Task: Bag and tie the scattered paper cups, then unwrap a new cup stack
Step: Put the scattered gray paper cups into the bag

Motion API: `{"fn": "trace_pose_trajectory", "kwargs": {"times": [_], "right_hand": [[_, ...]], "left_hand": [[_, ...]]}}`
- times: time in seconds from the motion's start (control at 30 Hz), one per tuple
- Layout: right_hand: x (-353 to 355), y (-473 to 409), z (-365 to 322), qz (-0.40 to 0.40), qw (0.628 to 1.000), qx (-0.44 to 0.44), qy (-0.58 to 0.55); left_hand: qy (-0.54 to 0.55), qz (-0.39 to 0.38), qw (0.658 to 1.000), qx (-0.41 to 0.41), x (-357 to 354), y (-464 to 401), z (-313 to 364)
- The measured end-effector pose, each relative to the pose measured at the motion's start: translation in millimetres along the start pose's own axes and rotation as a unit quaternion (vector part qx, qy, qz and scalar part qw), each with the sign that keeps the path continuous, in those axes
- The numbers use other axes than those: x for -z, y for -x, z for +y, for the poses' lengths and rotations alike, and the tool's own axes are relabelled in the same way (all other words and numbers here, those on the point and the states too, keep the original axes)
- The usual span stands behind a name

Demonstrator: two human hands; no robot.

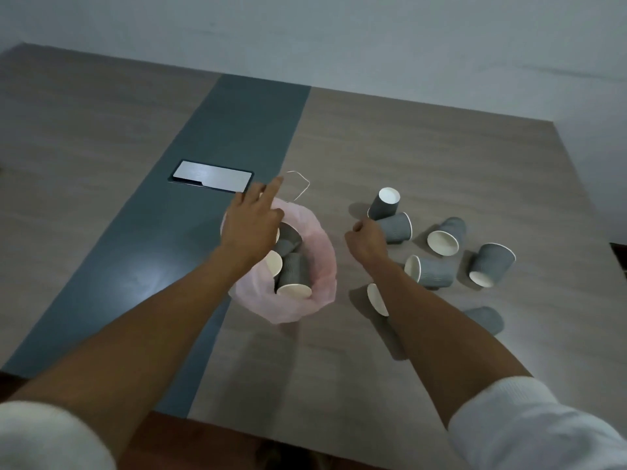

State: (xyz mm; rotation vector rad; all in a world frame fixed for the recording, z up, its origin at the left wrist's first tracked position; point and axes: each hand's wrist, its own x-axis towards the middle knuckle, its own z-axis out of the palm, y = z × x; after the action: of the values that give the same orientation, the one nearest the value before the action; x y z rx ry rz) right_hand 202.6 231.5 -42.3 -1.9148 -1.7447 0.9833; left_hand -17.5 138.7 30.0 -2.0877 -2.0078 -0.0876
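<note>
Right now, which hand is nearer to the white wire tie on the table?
Left. The left hand reaches its fingertip beside the wire tie; the right hand is farther right, among the cups.

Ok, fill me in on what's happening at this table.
A person is bagging grey paper cups. The left hand rests at the rim of the open pink bag, which already holds several cups. The right hand has its fingers curled at a cup lying on the table. Several more cups lie scattered to the right. A wire tie lies behind the bag.

My right forearm (437, 320) covers most of one cup (377, 299). My left hand (252, 225) hides the pink bag's (322, 262) far rim. Perhaps my right hand (366, 240) pinches something; I cannot tell.
</note>
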Motion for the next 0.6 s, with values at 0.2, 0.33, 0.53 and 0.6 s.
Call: {"fn": "trace_pose_trajectory", "kwargs": {"times": [0.2,0.33,0.53,0.6], "right_hand": [[-30.6,-3.5,16.4,-0.204,0.974,-0.051,0.089],[-34.5,-5.1,18.2,-0.143,0.989,-0.045,-0.002],[30.7,-36.0,-29.4,-0.013,0.981,-0.003,-0.193],[51.8,-46.5,-46.4,0.014,0.972,0.031,-0.232]], "left_hand": [[0.002,-0.097,0.992,0.081,0.7,-30.4,1.8],[0.083,-0.071,0.989,0.101,-1.9,-34.1,-12.0],[0.178,0.014,0.966,0.187,12.3,-59.5,-14.7],[0.208,0.046,0.957,0.197,15.9,-69.9,-9.4]]}}
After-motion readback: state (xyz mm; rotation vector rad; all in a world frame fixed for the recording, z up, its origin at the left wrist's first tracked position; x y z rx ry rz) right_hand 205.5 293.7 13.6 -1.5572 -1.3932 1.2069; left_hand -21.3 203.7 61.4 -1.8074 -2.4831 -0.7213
